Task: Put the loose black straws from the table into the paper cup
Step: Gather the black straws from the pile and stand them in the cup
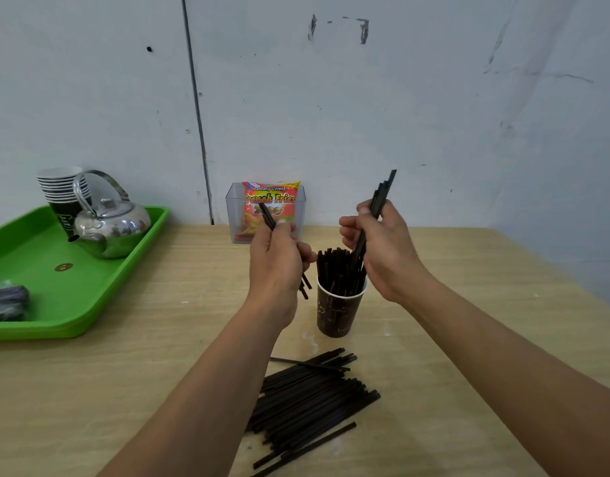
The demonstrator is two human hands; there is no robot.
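A dark brown paper cup (337, 313) stands in the middle of the wooden table (159, 373), with several black straws (334, 270) upright in it. My right hand (383, 249) is shut on a small bundle of black straws (383, 194), their lower ends dipping into the cup's mouth. My left hand (279, 259), just left of the cup, is shut on a few black straws (267, 215) that stick out above and below the fist. A pile of loose black straws (310, 401) lies on the table in front of the cup, between my forearms.
A green tray (28, 270) at the left holds a metal kettle (112, 227), a stack of paper cups (64, 197) and a dark bundle (5, 302). A clear box with a French fries snack packet (269, 208) stands against the wall behind the cup.
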